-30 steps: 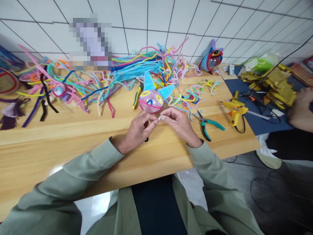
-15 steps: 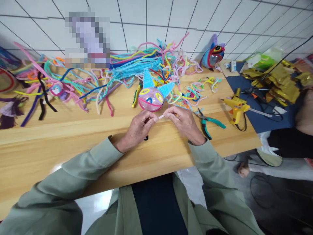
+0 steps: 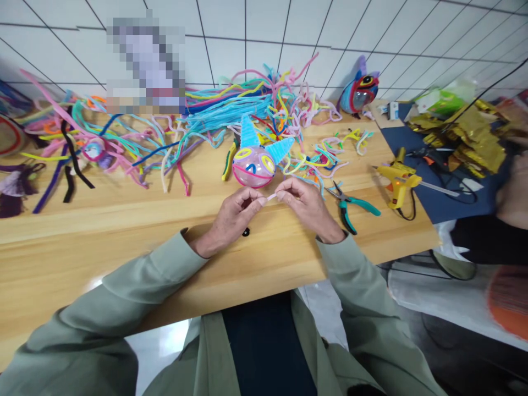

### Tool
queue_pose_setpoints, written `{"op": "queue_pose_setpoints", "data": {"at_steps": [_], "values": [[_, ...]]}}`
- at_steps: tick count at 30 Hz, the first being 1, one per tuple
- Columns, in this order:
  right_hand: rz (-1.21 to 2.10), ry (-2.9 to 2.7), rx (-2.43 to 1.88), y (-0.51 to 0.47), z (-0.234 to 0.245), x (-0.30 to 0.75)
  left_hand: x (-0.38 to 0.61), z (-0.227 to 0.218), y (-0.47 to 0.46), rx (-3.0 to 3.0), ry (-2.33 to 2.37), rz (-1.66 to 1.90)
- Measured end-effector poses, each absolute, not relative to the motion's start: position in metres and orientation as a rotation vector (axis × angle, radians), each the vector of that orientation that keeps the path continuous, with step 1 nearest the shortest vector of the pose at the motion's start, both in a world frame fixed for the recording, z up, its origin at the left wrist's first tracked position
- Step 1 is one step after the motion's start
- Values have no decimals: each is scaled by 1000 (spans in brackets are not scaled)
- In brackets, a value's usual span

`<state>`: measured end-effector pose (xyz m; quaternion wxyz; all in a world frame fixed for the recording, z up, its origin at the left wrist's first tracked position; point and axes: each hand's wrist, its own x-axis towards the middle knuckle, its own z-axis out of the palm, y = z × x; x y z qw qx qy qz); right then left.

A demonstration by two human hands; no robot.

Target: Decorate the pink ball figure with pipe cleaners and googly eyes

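Between my two hands is a short pale pink pipe cleaner (image 3: pixel 271 197), pinched at both ends. My left hand (image 3: pixel 239 214) is closed on its left end, and my right hand (image 3: pixel 305 206) grips the right end. Just beyond them sits a clear pinkish ball (image 3: pixel 253 168) with yellow-ringed eyes, a pink mouth outline and two blue pipe-cleaner ears. Yellow-and-green handled pliers (image 3: pixel 230 159) lie left of it. Beside my right hand rest teal-handled needle-nose pliers (image 3: pixel 350 206), jaws apart. A small black round piece (image 3: pixel 246 232) is by my left wrist.
Loose pipe cleaners (image 3: pixel 231 113) pile along the wall. A yellow glue gun (image 3: pixel 398 179) stands at the right, near gold wrappers (image 3: pixel 474 140) on a blue surface. A finished blue-and-red figure (image 3: pixel 361 91) sits at the back. Part of another person shows at the right edge.
My hands hold nearly the same pose on the pipe cleaner. At the lower right, another person's hand has gone from view and an orange-red shape has appeared.
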<state>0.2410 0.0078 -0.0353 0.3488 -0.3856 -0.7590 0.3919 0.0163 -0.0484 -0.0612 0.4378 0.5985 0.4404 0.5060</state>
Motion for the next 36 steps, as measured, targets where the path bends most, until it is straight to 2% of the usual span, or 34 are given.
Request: {"op": "queue_pose_setpoints", "data": {"at_steps": [6,15,25,32,36], "values": [[1077,-2035,-986,5,-32,239,15,-60,-49,1612,1090,1205],[1494,-1884,-906,9,-26,245,16,-57,-51,1677,1040,1226],[1374,-1843,-1014,5,-36,236,18,-60,-51,1668,1072,1292],[1412,-1772,-1002,-2,-37,227,18,-67,-50,1989,1131,1563],[1323,-1801,-983,-6,-36,224,18,-67,-51,2021,1138,1585]]}}
